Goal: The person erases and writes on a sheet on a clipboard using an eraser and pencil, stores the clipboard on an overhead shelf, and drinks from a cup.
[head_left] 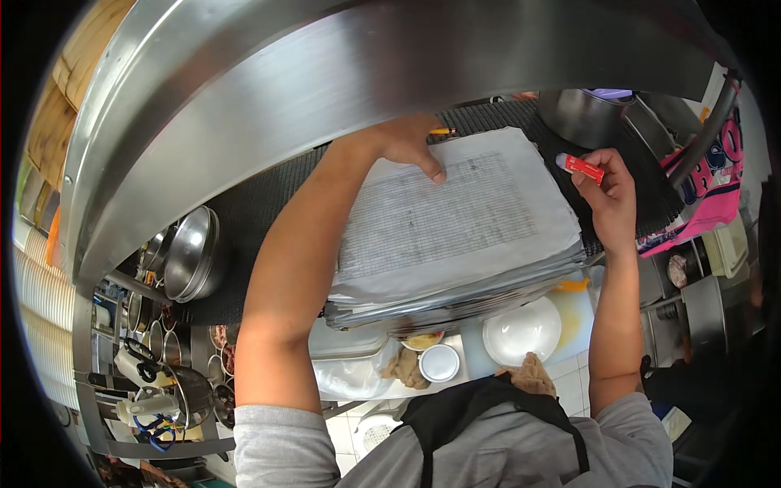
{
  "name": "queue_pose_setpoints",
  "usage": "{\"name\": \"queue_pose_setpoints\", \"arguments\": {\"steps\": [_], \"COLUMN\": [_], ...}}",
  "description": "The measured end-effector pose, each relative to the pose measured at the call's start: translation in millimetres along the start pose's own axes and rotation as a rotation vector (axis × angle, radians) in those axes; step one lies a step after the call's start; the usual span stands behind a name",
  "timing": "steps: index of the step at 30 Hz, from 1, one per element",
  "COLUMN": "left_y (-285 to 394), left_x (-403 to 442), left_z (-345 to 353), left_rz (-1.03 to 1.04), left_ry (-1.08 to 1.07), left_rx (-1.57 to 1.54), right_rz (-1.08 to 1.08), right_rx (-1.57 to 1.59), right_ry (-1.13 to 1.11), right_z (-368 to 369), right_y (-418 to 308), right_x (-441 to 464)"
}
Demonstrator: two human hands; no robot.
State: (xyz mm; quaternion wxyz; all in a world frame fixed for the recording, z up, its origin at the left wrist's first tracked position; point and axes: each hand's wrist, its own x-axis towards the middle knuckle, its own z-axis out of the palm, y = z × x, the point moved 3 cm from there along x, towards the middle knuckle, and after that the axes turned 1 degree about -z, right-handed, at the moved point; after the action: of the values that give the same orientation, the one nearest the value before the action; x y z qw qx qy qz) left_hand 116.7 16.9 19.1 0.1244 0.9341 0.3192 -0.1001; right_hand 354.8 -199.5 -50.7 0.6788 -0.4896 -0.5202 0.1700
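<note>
A thick stack of paper (455, 232) lies in front of me, its top sheet printed with a fine grid and faint marks. My left hand (407, 145) is at the stack's upper left edge, thumb stretched out onto the top sheet. The steel hood partly hides its other fingers. Close to those fingers shows the end of a yellow pencil-like stick (442, 131); I cannot tell whether they touch it. Right of the stack, my right hand (608, 191) is raised and pinches a short red stick (582, 168) with white lettering and a pale end.
A curved steel hood (390, 61) crosses overhead. Ribbed black matting (236, 244) lies under the stack, with steel bowls (194, 252) at left and a steel pot (582, 118) at back right. Below are a white plate (521, 332) and a white-lidded tub (439, 363).
</note>
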Motion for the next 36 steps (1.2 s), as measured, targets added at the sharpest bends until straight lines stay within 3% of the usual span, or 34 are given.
{"name": "queue_pose_setpoints", "arguments": {"steps": [6, 18, 30, 36], "left_y": [12, 41, 59, 63], "left_x": [9, 26, 54, 57], "left_z": [-2, -7, -6, -6], "left_rz": [0.094, 0.036, 0.163, 0.124], "left_ry": [0.015, -0.047, -0.061, -0.050], "left_rx": [-0.016, 0.034, 0.030, 0.072], "right_rz": [-0.009, -0.020, -0.020, -0.027], "right_rx": [-0.012, 0.004, 0.011, 0.045], "right_ry": [-0.013, -0.005, 0.009, 0.001], "right_z": [0, 1, 1, -1], "right_y": [-2, -2, -4, 4], "right_x": [0, 0, 0, 2]}}
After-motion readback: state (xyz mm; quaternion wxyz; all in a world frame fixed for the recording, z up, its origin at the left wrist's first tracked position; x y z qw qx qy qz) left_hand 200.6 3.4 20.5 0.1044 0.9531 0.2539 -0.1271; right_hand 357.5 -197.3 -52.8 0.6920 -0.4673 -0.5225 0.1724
